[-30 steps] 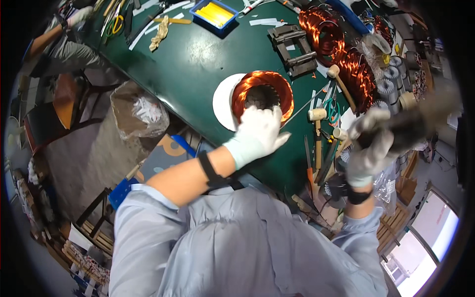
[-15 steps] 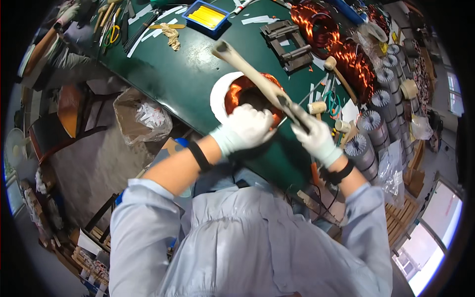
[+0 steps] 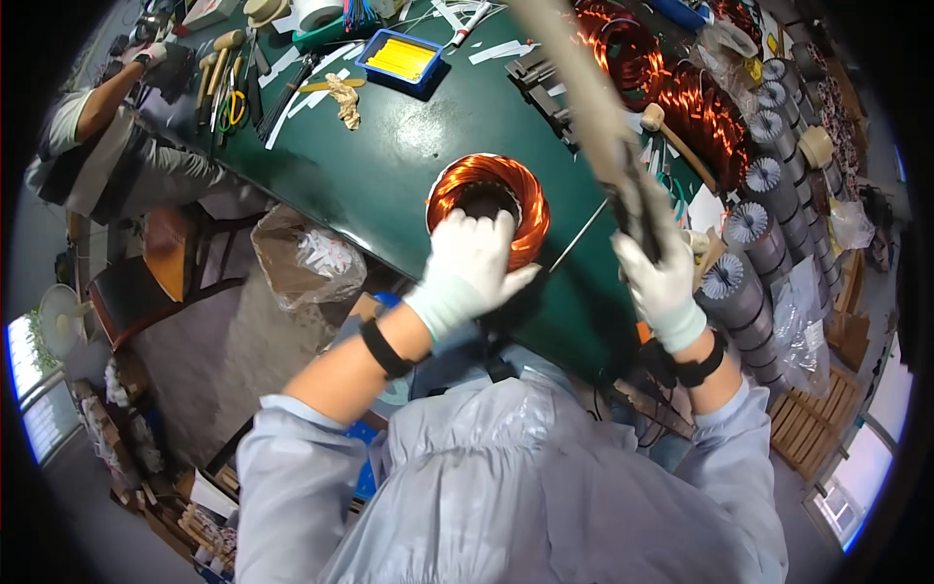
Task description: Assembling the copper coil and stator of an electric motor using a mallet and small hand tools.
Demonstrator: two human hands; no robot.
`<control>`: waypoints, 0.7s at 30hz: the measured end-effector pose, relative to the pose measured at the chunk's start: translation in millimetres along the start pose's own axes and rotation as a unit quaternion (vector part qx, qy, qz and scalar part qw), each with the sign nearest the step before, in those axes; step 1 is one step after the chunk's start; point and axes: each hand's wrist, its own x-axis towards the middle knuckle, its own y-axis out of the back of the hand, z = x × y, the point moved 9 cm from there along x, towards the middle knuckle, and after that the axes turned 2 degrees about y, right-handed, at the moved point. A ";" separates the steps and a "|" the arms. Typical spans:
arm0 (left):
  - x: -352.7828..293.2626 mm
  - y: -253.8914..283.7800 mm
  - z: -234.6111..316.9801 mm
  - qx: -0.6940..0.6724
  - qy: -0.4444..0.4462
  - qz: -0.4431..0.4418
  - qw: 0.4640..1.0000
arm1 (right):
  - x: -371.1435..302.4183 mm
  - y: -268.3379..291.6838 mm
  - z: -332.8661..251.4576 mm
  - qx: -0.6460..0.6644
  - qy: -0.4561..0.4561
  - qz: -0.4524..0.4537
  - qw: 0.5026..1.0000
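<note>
A copper-wound stator (image 3: 532, 187) stands on the green table with its ring of orange wire facing up. My left hand (image 3: 465, 255), in a white glove, grips its near rim. The fingers curl over into the dark bore, and the thumb sticks out to the right. My right hand (image 3: 664, 282), also gloved, is closed around the dark end of a long pale club-like stick (image 3: 574, 83). Motion blurs the stick, which slants up past the top edge of the picture, apart from the stator. Between the hands lies a thin metal rod (image 3: 578, 237).
At the back sits a blue tray (image 3: 428, 80) of yellow strips. Copper coils (image 3: 696, 122), a mallet (image 3: 671, 136) and grey finned cylinders (image 3: 744, 277) line the right. Scissors (image 3: 232, 110) lie far left; a person (image 3: 112, 146) works beyond. A scrap bag (image 3: 309, 255) stands left.
The stick has swung up and right, away from the stator, with my right hand. The stator's white side, visible before, is now mostly hidden as its ring faces up. My left hand stays on it.
</note>
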 end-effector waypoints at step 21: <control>-3.5 -4.3 14.5 0.043 -0.123 0.095 0.987 | -114.8 18.0 170.1 -0.288 -0.140 0.099 0.942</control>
